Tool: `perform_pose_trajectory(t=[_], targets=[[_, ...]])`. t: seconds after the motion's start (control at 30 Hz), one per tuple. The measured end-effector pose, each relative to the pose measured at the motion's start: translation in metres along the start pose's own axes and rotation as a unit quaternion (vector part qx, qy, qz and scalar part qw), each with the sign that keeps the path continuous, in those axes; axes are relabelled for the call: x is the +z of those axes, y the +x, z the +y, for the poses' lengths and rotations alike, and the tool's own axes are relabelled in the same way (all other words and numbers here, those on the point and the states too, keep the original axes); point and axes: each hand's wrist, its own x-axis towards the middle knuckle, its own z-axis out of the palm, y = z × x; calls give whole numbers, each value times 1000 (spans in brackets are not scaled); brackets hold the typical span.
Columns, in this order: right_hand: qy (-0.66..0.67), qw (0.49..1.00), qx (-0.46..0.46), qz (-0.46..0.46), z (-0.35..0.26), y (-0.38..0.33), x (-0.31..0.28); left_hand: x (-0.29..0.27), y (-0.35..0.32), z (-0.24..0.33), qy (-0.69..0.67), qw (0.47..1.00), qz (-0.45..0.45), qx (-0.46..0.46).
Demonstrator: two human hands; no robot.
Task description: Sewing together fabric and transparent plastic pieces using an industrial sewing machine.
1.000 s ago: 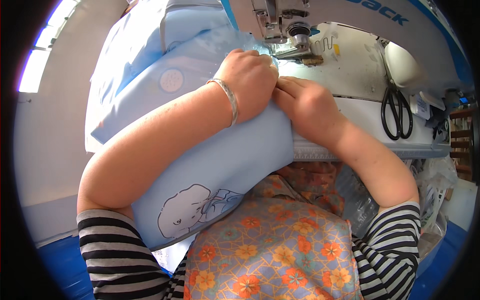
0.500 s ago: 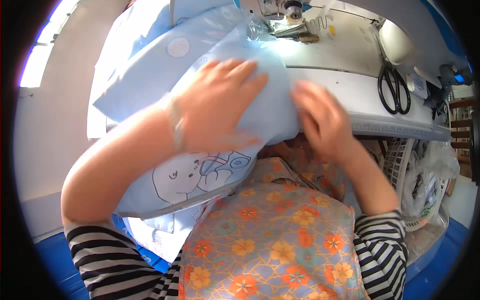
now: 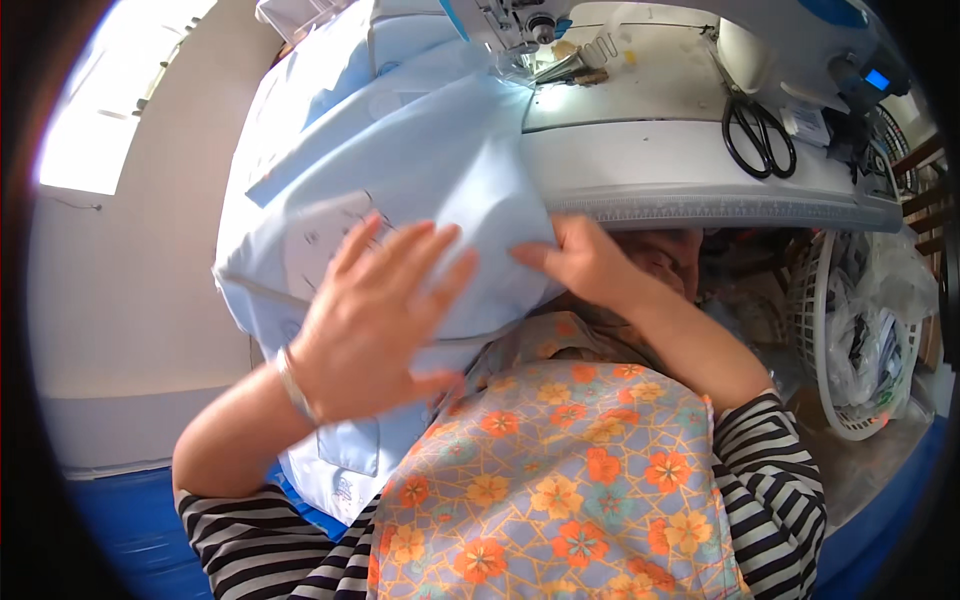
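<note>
A large light blue fabric piece [image 3: 430,150] with a printed line drawing drapes over the sewing table's front edge. Its far end lies at the needle area of a sewing machine [image 3: 530,28]. My left hand [image 3: 375,320] is spread over the printed part, its fingers apart and somewhat blurred; whether it touches the cloth I cannot tell. At the fabric's right edge, my right hand [image 3: 580,262] pinches the cloth, thumb on top. The fingertips beneath are partly hidden.
Black-handled scissors [image 3: 758,135] lie on the white table [image 3: 620,165], right of the machine needle. A ruler strip [image 3: 720,212] runs along the front edge. Below right stands a white plastic basket [image 3: 825,340] with plastic bags and scraps. A pale wall [image 3: 160,300] is at left.
My left hand has moved back toward me, off the cloth's upper part. My right hand has come left and closed on the fabric edge. The printed part now sits farther up.
</note>
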Motion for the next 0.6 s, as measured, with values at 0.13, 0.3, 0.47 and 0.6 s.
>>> perform_pose_trajectory(t=[0.13, 0.3, 0.47, 0.6], targets=[[148, 988, 25, 32, -55, 33, -22, -5, 5, 11, 80, 995, 56, -19], [278, 958, 77, -2, -74, 59, -37, -9, 14, -42, 72, 986, 144, -49], [411, 910, 41, 20, -59, 72, -26, -48, 14, -73, -151, 936, 290, -129], [404, 912, -17, 66, -41, 86, -8, -51, 29, -81, -269, 941, 162, -127]])
